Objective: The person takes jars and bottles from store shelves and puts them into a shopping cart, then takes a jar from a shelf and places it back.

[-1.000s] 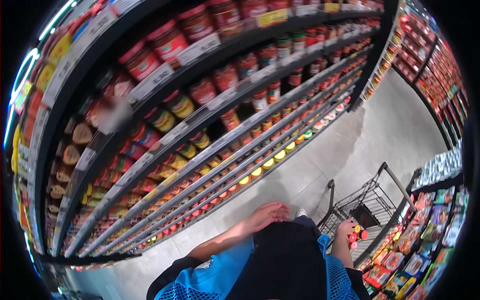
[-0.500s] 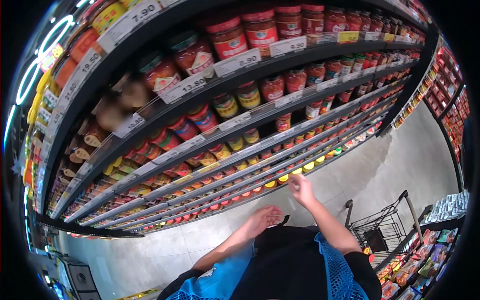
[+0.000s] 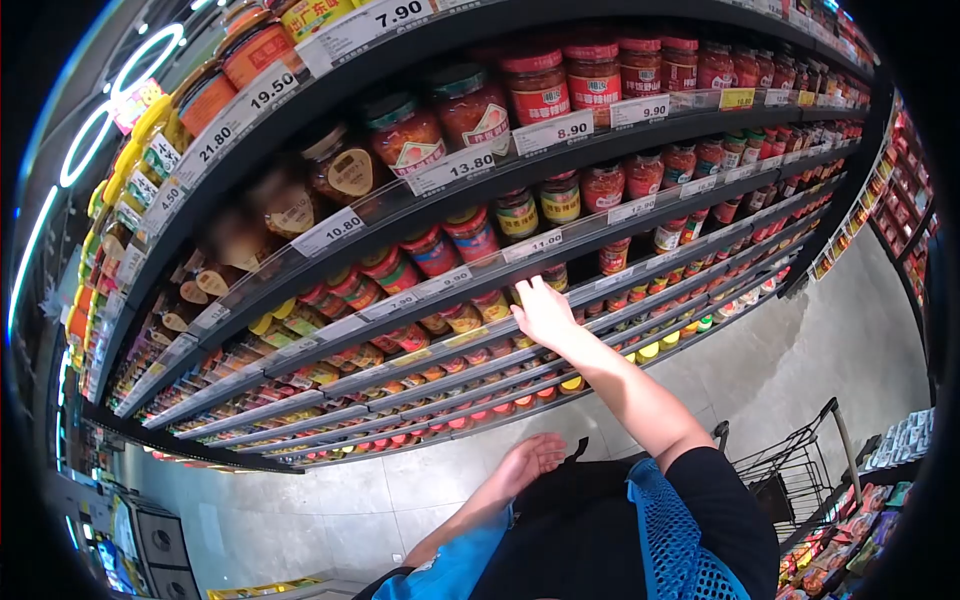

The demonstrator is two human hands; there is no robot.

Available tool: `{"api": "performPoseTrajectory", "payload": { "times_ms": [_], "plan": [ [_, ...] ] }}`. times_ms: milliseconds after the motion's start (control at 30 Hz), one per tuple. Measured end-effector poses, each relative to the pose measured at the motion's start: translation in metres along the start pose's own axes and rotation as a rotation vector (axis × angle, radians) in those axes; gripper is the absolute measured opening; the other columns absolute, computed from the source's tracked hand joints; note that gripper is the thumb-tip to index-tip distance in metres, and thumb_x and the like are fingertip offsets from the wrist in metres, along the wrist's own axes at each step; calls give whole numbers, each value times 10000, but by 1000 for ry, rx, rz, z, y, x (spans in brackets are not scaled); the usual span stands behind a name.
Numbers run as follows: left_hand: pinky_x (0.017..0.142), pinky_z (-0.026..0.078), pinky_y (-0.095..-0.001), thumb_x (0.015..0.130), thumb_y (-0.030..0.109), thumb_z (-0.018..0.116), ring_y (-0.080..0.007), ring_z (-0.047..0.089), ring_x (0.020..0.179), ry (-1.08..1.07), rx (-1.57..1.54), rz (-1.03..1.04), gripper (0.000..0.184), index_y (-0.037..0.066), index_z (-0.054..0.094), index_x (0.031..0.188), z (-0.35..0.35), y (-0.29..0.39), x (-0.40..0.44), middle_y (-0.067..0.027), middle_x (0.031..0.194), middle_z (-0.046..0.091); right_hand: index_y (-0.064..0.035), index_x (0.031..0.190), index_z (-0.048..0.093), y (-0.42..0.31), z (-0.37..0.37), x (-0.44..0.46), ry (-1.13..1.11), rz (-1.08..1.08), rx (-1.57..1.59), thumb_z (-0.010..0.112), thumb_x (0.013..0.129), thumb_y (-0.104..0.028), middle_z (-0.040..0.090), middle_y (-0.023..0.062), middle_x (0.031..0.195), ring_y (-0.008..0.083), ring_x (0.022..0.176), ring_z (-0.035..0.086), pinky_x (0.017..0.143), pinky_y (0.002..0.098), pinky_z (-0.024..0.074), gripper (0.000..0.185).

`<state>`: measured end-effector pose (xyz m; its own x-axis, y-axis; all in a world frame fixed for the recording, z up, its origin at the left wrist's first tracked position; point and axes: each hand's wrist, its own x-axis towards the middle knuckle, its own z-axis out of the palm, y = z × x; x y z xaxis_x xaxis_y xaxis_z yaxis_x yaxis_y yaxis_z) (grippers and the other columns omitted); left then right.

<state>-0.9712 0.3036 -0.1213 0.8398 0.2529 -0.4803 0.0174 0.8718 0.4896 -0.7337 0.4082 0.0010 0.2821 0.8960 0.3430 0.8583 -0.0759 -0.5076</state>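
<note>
While the bare left hand (image 3: 532, 460) is being kept low in front of the person's black fabric garment (image 3: 580, 525), well below the white rectangular price tag printed 11.00 (image 3: 534, 245), the bare right hand (image 3: 546, 316) is being stretched out to the row of jars just beneath that tag. Half a second ago it is being held short of the shelving; now the row's front edge is being overlapped by it, and this is being judged to bring those jars within its reach. The fingers of the right hand are being pointed toward the row, partly bent; as their tips are being lost in glare and among the jars, it cannot be told how far they are parted or whether anything is being gripped. The fingers of the left hand are being held loosely extended, with nothing seen in them.

Below the tag, a small yellow-labelled glass jar (image 3: 554, 275) is being partly covered by the right hand, and a small red-labelled jar (image 3: 614, 256) is being displayed farther right, across a dark gap. Well below and right of the tag, a black metal wire shopping cart (image 3: 785, 470) is being left; the right hand is no longer being held beside it.
</note>
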Motion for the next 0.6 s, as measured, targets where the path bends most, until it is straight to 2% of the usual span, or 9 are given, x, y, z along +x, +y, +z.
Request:
{"api": "performPoseTrajectory", "payload": {
  "times_ms": [167, 267, 500, 600],
  "plan": [
    [899, 487, -324, 1027, 258, 430, -210, 607, 1075, -26, 28, -37, 348, 35, 536, 1273, -2, 1, -1, -102, 1214, 624, -40, 875, 692, 6, 11, 28, -181, 56, -196, 599, 863, -212, 688, 182, 848, 328, 880, 689, 771, 441, 557, 195],
    [902, 486, -320, 1028, 264, 432, -206, 606, 1078, -45, 41, -53, 350, 39, 535, 1275, -3, 1, 1, -102, 1222, 621, -52, 839, 714, 2, 9, 24, -99, 30, -177, 593, 868, -212, 704, 180, 834, 324, 827, 705, 739, 437, 565, 203],
    [928, 468, -328, 1023, 291, 449, -204, 598, 1098, -68, 125, -86, 360, 49, 542, 1272, 5, 1, 4, -89, 1235, 619, -70, 871, 700, 12, 11, 19, -9, -42, -154, 599, 897, -265, 682, 174, 809, 329, 836, 693, 719, 441, 558, 222],
    [948, 455, -334, 1018, 298, 459, -207, 590, 1114, -78, 127, -99, 361, 53, 547, 1269, 8, 4, 6, -87, 1240, 618, -77, 925, 674, 17, 17, 13, 93, -97, -143, 619, 890, -277, 637, 166, 786, 347, 782, 665, 703, 439, 549, 210]
  ]
}}
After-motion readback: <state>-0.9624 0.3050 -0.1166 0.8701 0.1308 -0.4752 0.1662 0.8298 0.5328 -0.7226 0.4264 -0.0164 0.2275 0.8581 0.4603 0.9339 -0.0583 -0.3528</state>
